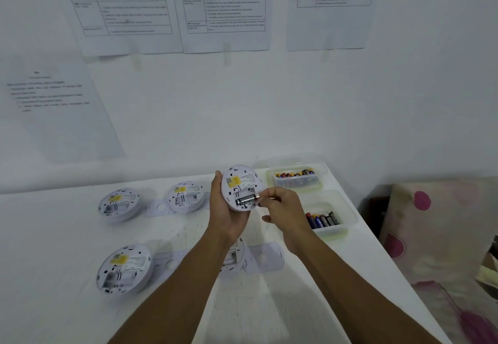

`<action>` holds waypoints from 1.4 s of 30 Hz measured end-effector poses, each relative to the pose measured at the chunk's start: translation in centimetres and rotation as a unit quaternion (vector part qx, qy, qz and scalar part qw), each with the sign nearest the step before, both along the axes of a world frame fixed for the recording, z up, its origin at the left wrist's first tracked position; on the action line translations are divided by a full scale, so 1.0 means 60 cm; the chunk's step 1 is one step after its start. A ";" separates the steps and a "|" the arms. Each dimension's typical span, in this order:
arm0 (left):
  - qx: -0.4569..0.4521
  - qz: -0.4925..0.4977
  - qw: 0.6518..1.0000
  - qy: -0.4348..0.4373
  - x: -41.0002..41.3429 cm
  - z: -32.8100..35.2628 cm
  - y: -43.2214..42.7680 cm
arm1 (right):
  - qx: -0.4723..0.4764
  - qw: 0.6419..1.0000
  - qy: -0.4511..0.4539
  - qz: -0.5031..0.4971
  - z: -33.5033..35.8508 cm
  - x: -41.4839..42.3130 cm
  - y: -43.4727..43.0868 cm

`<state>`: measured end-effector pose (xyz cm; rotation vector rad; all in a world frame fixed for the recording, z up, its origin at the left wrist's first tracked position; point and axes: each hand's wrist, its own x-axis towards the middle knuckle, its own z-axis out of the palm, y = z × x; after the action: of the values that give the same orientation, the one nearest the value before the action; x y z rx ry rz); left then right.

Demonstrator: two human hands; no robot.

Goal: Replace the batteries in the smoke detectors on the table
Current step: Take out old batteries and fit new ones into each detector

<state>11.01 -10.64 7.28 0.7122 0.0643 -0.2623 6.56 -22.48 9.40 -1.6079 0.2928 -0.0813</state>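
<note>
My left hand (225, 210) grips a round white smoke detector (240, 182) above the table, its back with a yellow label turned to me. A black battery (246, 199) lies across its open bay. My right hand (283, 206) pinches the battery's right metal end. Three more detectors lie back-up on the table: far left (118, 203), far middle (186, 195) and near left (124, 268). Another detector (237, 257) is mostly hidden under my left forearm.
Two clear plastic tubs of batteries stand on the right of the white table (67, 236): a far tub (297, 178) and a near tub (327, 218). Flat white mounting plates (265, 258) lie beside the detectors. Papers hang on the wall. A pink-dotted cushion (431, 225) is off the table's right edge.
</note>
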 end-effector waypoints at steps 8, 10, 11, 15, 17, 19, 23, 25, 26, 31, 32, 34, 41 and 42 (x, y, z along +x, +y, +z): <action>0.024 -0.019 0.999 0.010 0.005 0.002 -0.007 | -0.152 0.973 -0.165 -0.048 0.004 -0.005 -0.003; 0.019 -0.027 0.999 0.011 0.004 0.004 -0.016 | -0.138 0.975 -0.175 -0.021 0.012 0.001 -0.014; 0.012 -0.030 0.999 0.012 0.004 0.006 -0.020 | -0.129 0.976 -0.173 -0.011 0.017 0.005 -0.026; -0.025 -0.029 0.999 0.024 0.011 0.002 -0.020 | -0.201 0.970 -0.127 0.039 0.043 0.023 -0.132; -0.039 -0.033 0.998 0.024 0.015 -0.003 -0.019 | -0.345 0.932 -0.066 0.088 0.048 0.036 -0.191; -0.044 -0.038 0.998 0.023 0.020 -0.009 -0.022 | -0.473 0.870 -0.006 0.137 0.043 0.050 -0.229; -0.049 -0.049 0.997 0.019 0.022 -0.012 -0.032 | -0.581 0.791 0.059 0.183 0.013 0.066 -0.246; -0.054 -0.054 0.997 0.018 0.022 -0.012 -0.035 | -0.618 0.762 0.062 0.184 0.000 0.068 -0.242; -0.057 -0.054 0.997 0.018 0.022 -0.012 -0.035 | -0.636 0.748 0.059 0.183 -0.004 0.069 -0.240; -0.067 -0.055 0.996 0.013 0.029 -0.012 -0.034 | -0.672 0.719 0.049 0.169 -0.017 0.070 -0.243; -0.068 -0.055 0.996 0.012 0.031 -0.012 -0.033 | -0.669 0.723 0.043 0.167 -0.017 0.070 -0.246; -0.070 -0.058 0.996 0.013 0.034 -0.013 -0.032 | -0.641 0.750 0.025 0.163 -0.014 0.071 -0.250; -0.060 -0.063 0.996 0.023 0.053 -0.016 -0.028 | -0.526 0.844 -0.067 0.086 0.020 0.118 -0.247; -0.058 -0.062 0.996 0.025 0.057 -0.014 -0.028 | -0.525 0.844 -0.064 0.084 0.023 0.132 -0.249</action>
<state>14.41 -12.32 6.43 0.5943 0.0512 -0.4001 14.47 -37.43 10.77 -2.7034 -0.0343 -0.2443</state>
